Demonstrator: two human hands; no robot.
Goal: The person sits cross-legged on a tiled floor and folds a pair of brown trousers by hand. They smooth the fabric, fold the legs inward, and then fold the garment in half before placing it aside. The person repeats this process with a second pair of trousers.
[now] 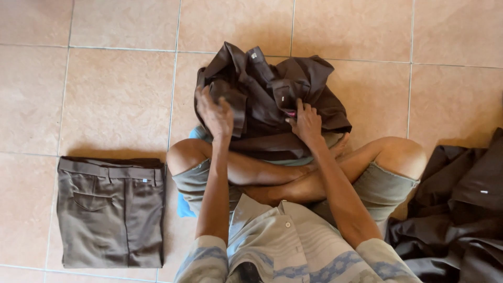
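Note:
I sit cross-legged on a tiled floor with a crumpled dark brown garment (272,94) bunched in front of my legs. My left hand (214,112) grips the garment's left side, fingers curled into the cloth. On the middle of the garment rests my right hand (305,123), fingers pressed into a fold just below a small pink patch. The cloth partly drapes over my shins.
A folded pair of brown trousers (110,209) lies flat on the floor to my left. A heap of dark brown clothes (461,209) sits at my right. A blue cloth (184,207) shows under my left leg. Beige floor tiles (115,99) surround everything.

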